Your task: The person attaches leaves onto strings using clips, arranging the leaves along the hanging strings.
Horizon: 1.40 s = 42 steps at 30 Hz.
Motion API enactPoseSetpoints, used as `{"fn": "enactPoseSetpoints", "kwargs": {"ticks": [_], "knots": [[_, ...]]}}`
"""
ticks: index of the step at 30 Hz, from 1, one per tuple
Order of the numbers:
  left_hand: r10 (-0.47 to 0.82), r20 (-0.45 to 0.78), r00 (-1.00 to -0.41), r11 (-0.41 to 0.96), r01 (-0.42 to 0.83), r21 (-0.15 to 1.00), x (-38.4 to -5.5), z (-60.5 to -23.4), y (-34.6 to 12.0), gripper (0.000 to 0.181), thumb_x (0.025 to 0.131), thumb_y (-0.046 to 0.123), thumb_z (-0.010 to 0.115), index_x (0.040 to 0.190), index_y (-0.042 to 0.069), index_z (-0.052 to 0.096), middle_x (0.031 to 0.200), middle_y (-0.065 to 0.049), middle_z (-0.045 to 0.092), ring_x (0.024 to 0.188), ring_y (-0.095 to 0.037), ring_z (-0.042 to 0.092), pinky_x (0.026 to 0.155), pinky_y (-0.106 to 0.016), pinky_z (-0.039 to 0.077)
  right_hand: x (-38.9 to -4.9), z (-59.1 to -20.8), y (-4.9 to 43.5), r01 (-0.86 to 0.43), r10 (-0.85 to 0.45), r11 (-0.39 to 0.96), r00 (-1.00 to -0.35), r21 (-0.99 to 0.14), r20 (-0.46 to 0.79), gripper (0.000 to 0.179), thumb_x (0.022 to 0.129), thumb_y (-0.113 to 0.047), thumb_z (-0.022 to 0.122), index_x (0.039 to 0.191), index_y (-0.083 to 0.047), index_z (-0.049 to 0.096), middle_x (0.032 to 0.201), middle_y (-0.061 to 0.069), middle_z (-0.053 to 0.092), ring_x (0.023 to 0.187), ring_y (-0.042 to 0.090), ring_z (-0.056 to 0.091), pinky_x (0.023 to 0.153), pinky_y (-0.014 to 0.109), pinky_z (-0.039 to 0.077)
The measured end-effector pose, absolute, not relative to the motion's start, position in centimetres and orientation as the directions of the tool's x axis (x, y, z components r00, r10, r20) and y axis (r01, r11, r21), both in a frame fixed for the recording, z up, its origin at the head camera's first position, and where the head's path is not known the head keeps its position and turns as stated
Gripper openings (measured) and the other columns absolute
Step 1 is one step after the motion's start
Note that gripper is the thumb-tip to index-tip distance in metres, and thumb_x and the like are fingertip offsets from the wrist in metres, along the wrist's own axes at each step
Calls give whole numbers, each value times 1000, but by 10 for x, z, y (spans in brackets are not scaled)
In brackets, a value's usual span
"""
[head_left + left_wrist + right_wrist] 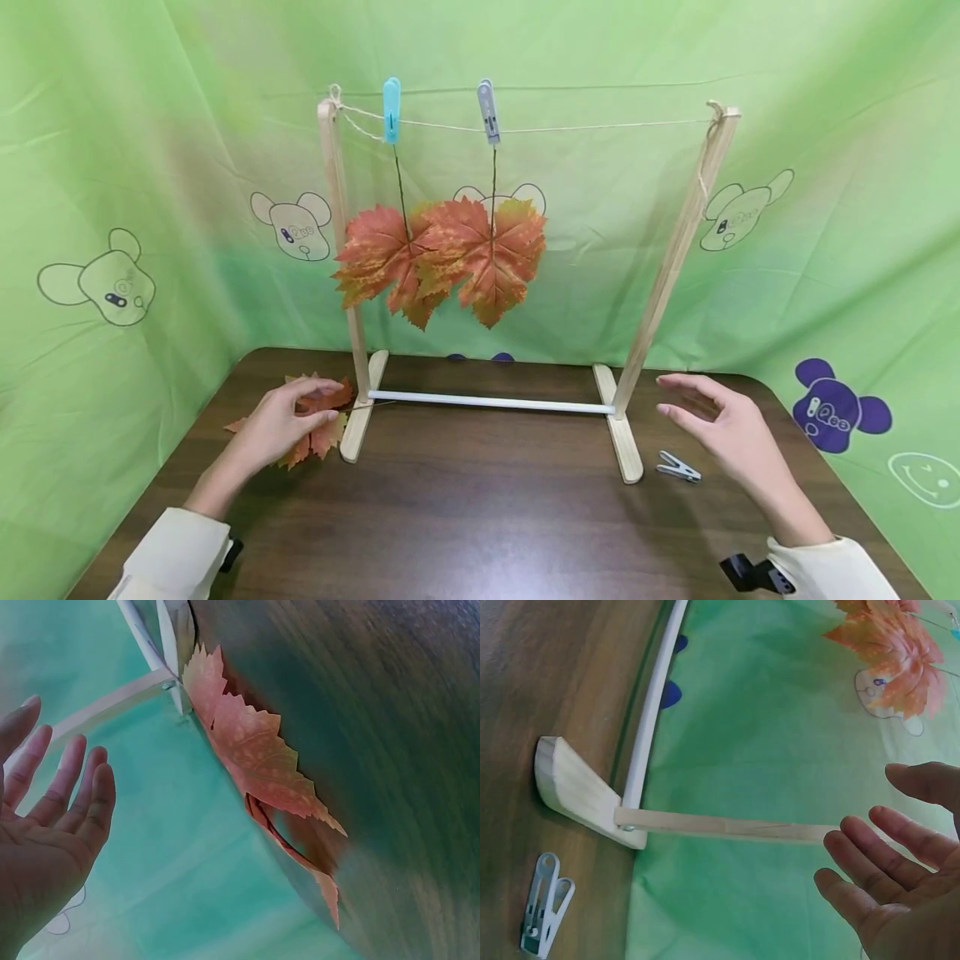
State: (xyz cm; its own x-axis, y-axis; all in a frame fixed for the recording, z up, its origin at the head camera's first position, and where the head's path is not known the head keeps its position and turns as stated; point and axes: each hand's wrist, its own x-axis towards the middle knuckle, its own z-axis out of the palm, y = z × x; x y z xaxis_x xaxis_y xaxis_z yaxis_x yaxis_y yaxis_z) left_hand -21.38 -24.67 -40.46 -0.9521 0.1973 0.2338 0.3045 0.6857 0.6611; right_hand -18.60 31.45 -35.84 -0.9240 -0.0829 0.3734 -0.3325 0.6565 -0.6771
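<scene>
My left hand [281, 422] hovers with loosely bent fingers over an orange-red artificial maple leaf [324, 440] on the table's left side. In the left wrist view that leaf [255, 750] lies apart from the hand, its edges curling up from the wood. Nothing is between the fingers of my right hand [723, 425], raised beside the rack's right post. Below it a grey clothespin [678, 467] lies on the table. Two more leaves hang by their stems from the string: one leaf [378, 254] under a blue clothespin [392, 110], the other [495, 258] under a grey clothespin [489, 111].
A wooden rack stands on the brown table [480, 508], with a left post [335, 183], a right post [678, 242] and a white crossbar [487, 402] low between its feet. String [600, 127] spans the post tops. Green printed cloth [600, 50] surrounds the table.
</scene>
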Motion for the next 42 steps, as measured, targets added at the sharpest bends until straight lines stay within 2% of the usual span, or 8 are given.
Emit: {"fn": "enactPoseSetpoints", "kwargs": {"ticks": [3, 7, 12, 18, 22, 26, 31, 42], "knots": [[222, 217, -951, 674, 310, 670, -218, -407, -247, 37, 95, 9, 77, 131, 6, 71, 123, -18, 74, 104, -32, 72, 81, -31, 57, -186, -362, 317, -306, -84, 712, -931, -632, 356, 41, 94, -15, 79, 133, -6, 69, 122, -15, 74, 107, -28, 50, 88, 0, 40], [250, 206, -946, 683, 323, 655, -222, -412, -247, 37, 95, 8, 77, 131, 4, 71, 127, -19, 73, 110, -37, 70, 88, -44, 58, -186, -369, 319, -292, -104, 751, -938, -592, 331, 41, 94, -18, 80, 132, -7, 70, 129, 17, 73, 108, -31, 42, 88, -1, 36], [278, 179, -944, 700, 327, 635, -226, -414, -247, 36, 96, 9, 75, 132, 4, 70, 132, -18, 71, 123, -42, 65, 97, -59, 54, -187, -376, 322, -302, -133, 764, -938, -571, 319, 42, 92, -18, 81, 131, -5, 70, 129, 19, 73, 107, -31, 40, 89, 0, 36], [288, 164, -944, 689, 323, 649, -232, -416, -248, 33, 97, 8, 74, 130, 4, 72, 134, -18, 70, 124, -42, 65, 99, -59, 54, -188, -382, 326, -280, -144, 801, -948, -530, 284, 44, 91, -22, 83, 130, -7, 71, 128, 16, 74, 110, -26, 42, 90, 9, 39], [292, 174, -940, 675, 332, 659, -237, -419, -250, 30, 96, 6, 74, 126, 3, 74, 131, -19, 72, 121, -40, 68, 96, -54, 57, -187, -385, 329, -251, -148, 822, -961, -511, 233, 46, 90, -23, 83, 131, -6, 70, 128, 16, 74, 119, 13, 66, 89, 15, 43], [307, 144, -941, 654, 318, 686, -242, -422, -252, 31, 97, 5, 73, 128, 1, 73, 131, -20, 71, 120, -38, 69, 93, -45, 59, -188, -389, 330, -244, -163, 825, -966, -509, 199, 47, 90, -20, 83, 131, -3, 69, 128, 20, 73, 123, 48, 64, 94, 32, 51], [318, 84, -944, 644, 280, 712, -247, -426, -253, 33, 98, 5, 71, 131, 0, 70, 134, -22, 69, 124, -40, 67, 97, -50, 58, -189, -394, 333, -241, -178, 821, -969, -517, 169, 46, 89, -16, 83, 130, 1, 68, 128, 24, 72, 121, 53, 64, 97, 62, 51], [313, 43, -949, 694, 259, 672, -254, -431, -252, 32, 99, 8, 71, 130, 4, 73, 136, -22, 68, 132, -45, 59, 103, -59, 53, -191, -403, 339, -243, -191, 819, -970, -520, 152, 45, 87, -13, 83, 127, 2, 69, 126, 25, 72, 117, 53, 65, 96, 67, 51]]}}
